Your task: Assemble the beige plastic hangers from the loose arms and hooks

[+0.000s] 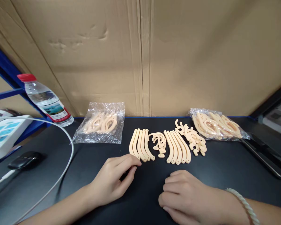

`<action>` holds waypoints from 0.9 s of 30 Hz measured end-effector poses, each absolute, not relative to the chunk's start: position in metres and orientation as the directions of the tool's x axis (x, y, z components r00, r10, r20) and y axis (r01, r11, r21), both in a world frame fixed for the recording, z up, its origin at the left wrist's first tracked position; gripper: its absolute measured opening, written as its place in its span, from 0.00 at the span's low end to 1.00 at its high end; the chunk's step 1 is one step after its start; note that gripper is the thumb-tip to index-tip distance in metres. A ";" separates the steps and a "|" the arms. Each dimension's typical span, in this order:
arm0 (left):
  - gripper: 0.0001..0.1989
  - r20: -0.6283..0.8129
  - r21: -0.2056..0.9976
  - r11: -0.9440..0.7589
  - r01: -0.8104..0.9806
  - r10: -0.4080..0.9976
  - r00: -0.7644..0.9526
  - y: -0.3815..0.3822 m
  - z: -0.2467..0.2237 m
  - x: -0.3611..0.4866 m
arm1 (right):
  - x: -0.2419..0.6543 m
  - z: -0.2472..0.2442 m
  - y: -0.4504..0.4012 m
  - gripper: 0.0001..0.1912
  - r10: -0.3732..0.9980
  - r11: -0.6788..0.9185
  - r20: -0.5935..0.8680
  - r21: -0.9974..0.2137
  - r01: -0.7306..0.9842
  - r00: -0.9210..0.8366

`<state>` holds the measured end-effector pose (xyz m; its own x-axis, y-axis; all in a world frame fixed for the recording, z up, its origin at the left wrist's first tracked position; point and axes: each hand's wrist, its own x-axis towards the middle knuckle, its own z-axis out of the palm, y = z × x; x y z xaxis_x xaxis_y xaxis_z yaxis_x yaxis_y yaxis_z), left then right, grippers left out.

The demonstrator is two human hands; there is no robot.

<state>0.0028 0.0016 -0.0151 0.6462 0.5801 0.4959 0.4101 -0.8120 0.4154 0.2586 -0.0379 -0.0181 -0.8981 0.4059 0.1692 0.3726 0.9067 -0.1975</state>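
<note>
My left hand (115,176) rests on the black table, its fingertips just in front of the left row of curved beige strips (144,145). A gap shows between its thumb and bent fingers, and I see nothing held there. My right hand (184,197) lies with fingers curled in, nearest to the right row of curved beige strips (175,147); nothing shows in it. Each strip has small holes at its ends. Between the rows sits a small pile of hook-shaped pieces (162,140). Another heap of small curly pieces (193,137) lies to the right.
A clear plastic bag (118,109) of beige parts lies back left, another bag (244,135) back right. A red-capped water bottle (52,104) leans at the left, near a white cable (69,162), a black mouse-like device (25,160) and a power strip (2,137). Cardboard (201,62) stands behind.
</note>
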 end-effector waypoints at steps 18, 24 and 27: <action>0.13 0.462 0.276 -0.767 0.579 0.635 0.619 -0.003 -0.017 0.009 | 0.258 -0.022 -0.036 0.11 0.536 0.836 0.507 -0.206 0.510 -0.675; 0.11 0.448 0.298 -0.758 0.580 0.648 0.616 -0.003 -0.018 0.009 | 0.258 -0.021 -0.040 0.11 0.534 0.845 0.380 -0.213 0.490 -0.755; 0.11 0.429 0.314 -0.748 0.584 0.661 0.616 -0.004 -0.019 0.011 | 0.257 -0.022 -0.042 0.10 0.533 0.846 0.359 -0.235 0.479 -0.766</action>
